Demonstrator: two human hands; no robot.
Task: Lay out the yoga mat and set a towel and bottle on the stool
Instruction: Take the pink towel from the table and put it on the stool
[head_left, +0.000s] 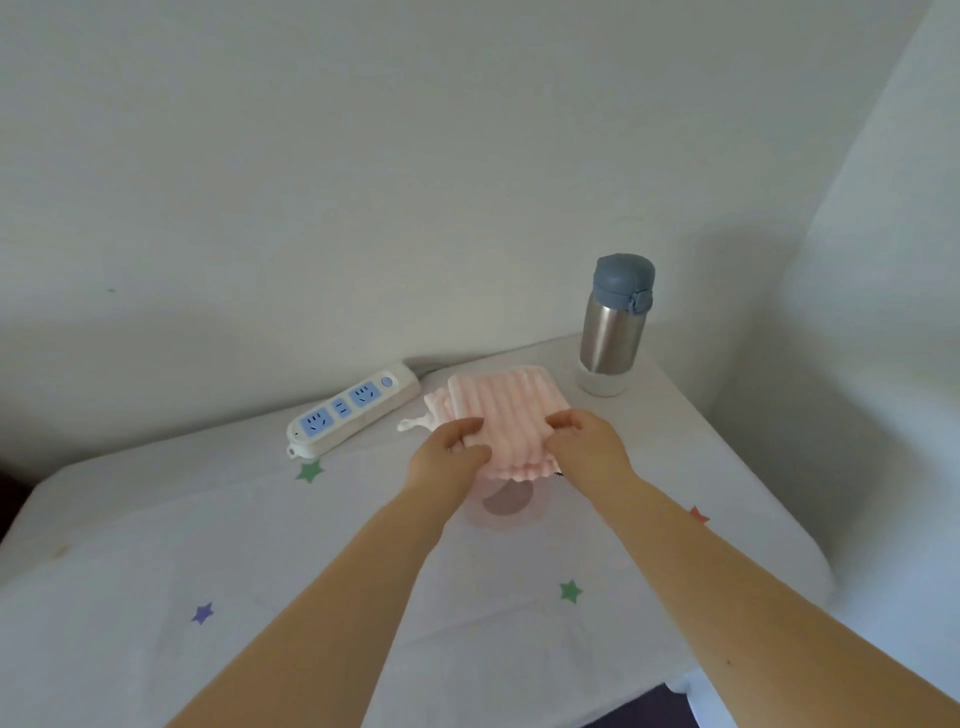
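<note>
White cloth-covered surface with coloured stars (519, 649) | left hand (447, 457) and right hand (587, 441) pinch folded pink ribbed towel (498, 410) | steel bottle with grey-blue cap (613, 322) at 1 o'clock | advice: lift both edges evenly, keep the fold.

both hands (451, 451) (587, 440) outstretched, fingers curled, pinching.

Soft cloth, brushed metal, glossy plastic.
The towel (501, 415) pinched between my left hand (451, 453) and my right hand (587, 435) is pink ribbed plush cloth, fluffy, matt. The bottle (613, 325) has a satin steel body with a soft sheen, a matt grey-blue plastic lid and a white matt base sleeve. The power strip (353, 409) is smooth white plastic, slightly glossy, with pale blue socket faces. The tablecloth (208, 545) is thin white matt fabric, faintly creased, printed with coloured stars. The wall (363, 156) is flat matt paint.
</note>
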